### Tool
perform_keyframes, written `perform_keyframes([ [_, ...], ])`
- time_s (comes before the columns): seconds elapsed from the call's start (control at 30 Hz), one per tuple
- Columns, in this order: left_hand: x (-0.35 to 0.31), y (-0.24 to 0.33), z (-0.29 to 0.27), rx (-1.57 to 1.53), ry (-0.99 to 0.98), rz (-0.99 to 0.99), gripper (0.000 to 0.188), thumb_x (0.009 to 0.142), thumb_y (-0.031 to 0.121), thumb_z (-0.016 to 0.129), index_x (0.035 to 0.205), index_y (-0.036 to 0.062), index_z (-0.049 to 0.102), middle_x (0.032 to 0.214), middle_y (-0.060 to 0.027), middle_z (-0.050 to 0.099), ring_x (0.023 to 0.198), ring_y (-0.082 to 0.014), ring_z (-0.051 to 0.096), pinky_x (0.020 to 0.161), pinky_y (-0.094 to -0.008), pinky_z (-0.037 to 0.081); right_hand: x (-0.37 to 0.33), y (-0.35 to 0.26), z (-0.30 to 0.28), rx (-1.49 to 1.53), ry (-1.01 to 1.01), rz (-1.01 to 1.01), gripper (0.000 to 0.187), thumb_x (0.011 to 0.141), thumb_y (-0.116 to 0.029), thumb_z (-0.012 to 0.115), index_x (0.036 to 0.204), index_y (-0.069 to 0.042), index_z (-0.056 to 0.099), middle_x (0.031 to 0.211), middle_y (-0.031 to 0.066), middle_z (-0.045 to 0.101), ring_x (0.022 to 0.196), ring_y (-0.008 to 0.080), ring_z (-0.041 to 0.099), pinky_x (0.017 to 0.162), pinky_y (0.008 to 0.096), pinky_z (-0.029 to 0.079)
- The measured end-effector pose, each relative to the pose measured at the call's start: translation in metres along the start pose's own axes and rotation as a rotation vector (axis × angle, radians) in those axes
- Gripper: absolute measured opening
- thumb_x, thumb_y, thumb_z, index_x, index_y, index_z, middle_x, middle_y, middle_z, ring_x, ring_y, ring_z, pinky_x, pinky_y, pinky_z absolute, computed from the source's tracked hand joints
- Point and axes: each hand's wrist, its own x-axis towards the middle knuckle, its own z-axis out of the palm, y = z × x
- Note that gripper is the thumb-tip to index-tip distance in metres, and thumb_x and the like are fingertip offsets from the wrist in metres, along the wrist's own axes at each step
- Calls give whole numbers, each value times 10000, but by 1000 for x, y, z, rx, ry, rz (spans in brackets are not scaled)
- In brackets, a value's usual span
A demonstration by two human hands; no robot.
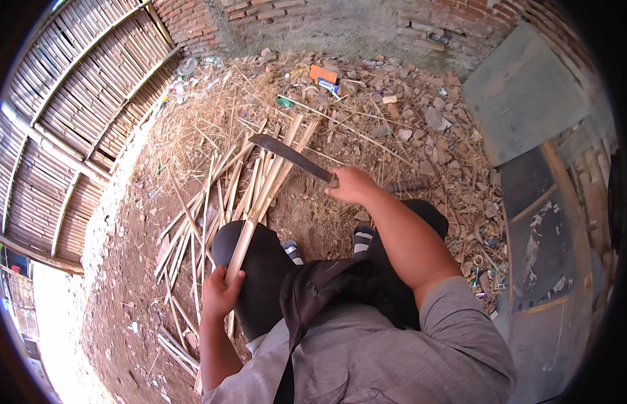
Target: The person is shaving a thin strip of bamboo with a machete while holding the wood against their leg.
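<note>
My right hand (350,186) is closed round the handle of a machete (293,157), its dark curved blade pointing up and to the left over several pale bamboo strips. In my left hand (221,292) is the near end of a long split bamboo strip (243,244), gripped between thumb and fingers. That strip slants away from me past my left knee and passes beneath or beside the blade; whether the two touch I cannot tell. More split bamboo strips (192,236) lie loosely heaped on the ground to the left of my knee.
A brick wall (340,34) closes off the far side, with rubble (421,128) and straw before it. On the left stands a bamboo slat fence (71,87). Grey boards (529,94) lean at the right. A short dark log (406,184) lies beyond my right knee.
</note>
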Motion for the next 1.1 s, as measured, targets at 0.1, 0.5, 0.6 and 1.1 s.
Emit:
perform_keyframes([
  [0.1,-1,-1,-1,6,-1,-10,404,865,373,764,799,5,610,631,-171,599,589,-310,612,572,-417,463,1,0,2,-12,-16,0,527,847,-418,739,1210,-49,642,1076,210,694,1034,377,673,878,469,536],
  [0.5,0,1,-1,-39,-20,-24,387,876,351,764,808,0,614,598,-134,576,547,-242,572,551,-387,449,0,-5,5,35,-76,31,482,845,-401,741,1166,-52,654,975,174,702,958,340,690,815,454,540],
  [0.6,1,-1,2,-42,-15,-22,386,877,349,764,806,2,610,588,-126,566,539,-232,558,545,-385,444,3,-2,8,31,-84,25,491,855,-407,740,1198,-67,652,898,148,705,890,309,703,773,446,535],
  [1.1,1,-7,6,-70,-49,-79,371,909,306,744,762,20,559,568,-74,525,533,-139,472,515,-334,383,4,-8,7,89,-89,-32,510,820,-383,767,1176,-29,671,1044,212,709,1010,371,684,883,436,542],
])
